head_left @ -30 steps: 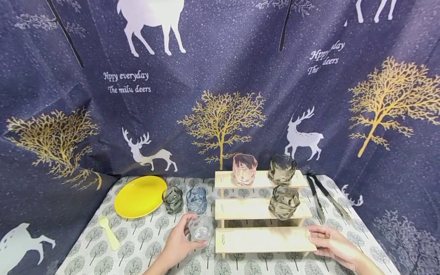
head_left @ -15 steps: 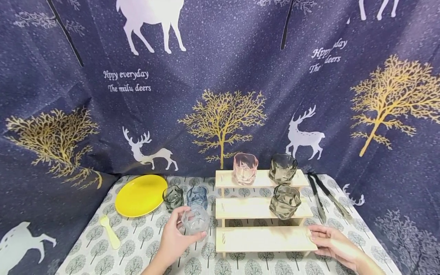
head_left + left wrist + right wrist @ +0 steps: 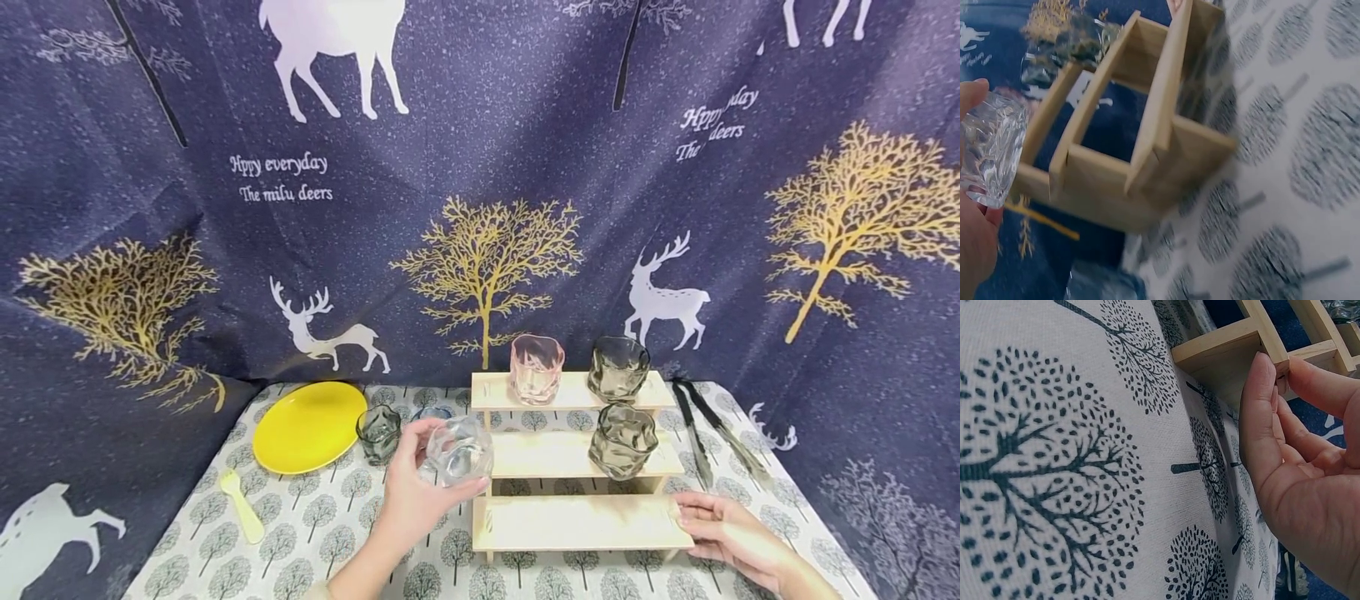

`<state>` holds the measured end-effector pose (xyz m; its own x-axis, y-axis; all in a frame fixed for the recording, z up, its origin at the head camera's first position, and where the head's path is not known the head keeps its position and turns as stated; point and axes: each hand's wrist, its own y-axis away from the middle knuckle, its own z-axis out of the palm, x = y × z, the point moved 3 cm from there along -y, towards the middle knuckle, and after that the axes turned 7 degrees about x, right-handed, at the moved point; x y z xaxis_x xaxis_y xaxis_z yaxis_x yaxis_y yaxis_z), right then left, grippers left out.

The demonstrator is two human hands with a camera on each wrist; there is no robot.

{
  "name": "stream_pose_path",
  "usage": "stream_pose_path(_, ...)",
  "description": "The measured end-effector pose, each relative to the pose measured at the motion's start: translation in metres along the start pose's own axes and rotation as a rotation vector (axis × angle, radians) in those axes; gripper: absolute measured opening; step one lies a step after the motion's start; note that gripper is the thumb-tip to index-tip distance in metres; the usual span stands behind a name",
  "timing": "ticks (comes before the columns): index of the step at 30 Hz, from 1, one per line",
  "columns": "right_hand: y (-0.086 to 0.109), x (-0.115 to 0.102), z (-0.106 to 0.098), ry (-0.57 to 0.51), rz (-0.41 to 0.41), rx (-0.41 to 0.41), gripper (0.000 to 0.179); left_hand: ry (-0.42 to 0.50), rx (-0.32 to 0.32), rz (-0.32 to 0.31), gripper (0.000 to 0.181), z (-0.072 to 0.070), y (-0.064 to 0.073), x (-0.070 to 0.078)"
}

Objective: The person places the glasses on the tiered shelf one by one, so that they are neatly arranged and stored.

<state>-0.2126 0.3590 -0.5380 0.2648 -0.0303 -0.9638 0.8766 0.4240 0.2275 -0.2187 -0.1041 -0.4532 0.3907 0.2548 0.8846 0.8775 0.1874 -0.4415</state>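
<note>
My left hand (image 3: 422,492) grips a clear glass cup (image 3: 460,452) between thumb and fingers, lifted over the cloth beside the left end of a three-tier wooden shelf (image 3: 577,523). In the left wrist view the same glass cup (image 3: 994,147) shows at the left edge, near the shelf's end panel (image 3: 1104,187). My right hand (image 3: 731,537) pinches the right end of the lowest shelf board; the right wrist view shows thumb and fingertips (image 3: 1263,369) on the board's corner. A pink glass (image 3: 537,371) and a dark grey glass (image 3: 618,369) stand on the top tier, a brownish glass (image 3: 622,443) on the middle one.
Left of the shelf stand a dark green-grey glass (image 3: 378,435) and a blue glass (image 3: 432,413), mostly hidden behind the held cup and hand. A yellow plate (image 3: 309,427) and pale yellow fork (image 3: 242,507) lie farther left. Black-handled tongs (image 3: 701,429) lie right of the shelf.
My left hand first raised the clear glass cup and drew it slightly left, then carried it up and right to the shelf's left end. The right hand stays on the board.
</note>
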Motion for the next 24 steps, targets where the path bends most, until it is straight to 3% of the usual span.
stream_pose_path(7,-0.001,0.001,-0.001,0.007,0.006,0.005,0.034,-0.015,-0.073,0.004,0.091,0.034,-0.008,0.01)
stream_pose_path(15,-0.003,0.001,-0.001,-0.003,-0.015,-0.003,0.034,-0.046,-0.108,-0.027,0.088,0.066,-0.013,0.014)
stream_pose_path(24,-0.002,0.001,0.0,-0.017,-0.023,-0.012,0.035,-0.069,-0.128,-0.048,0.09,0.091,-0.013,0.013)
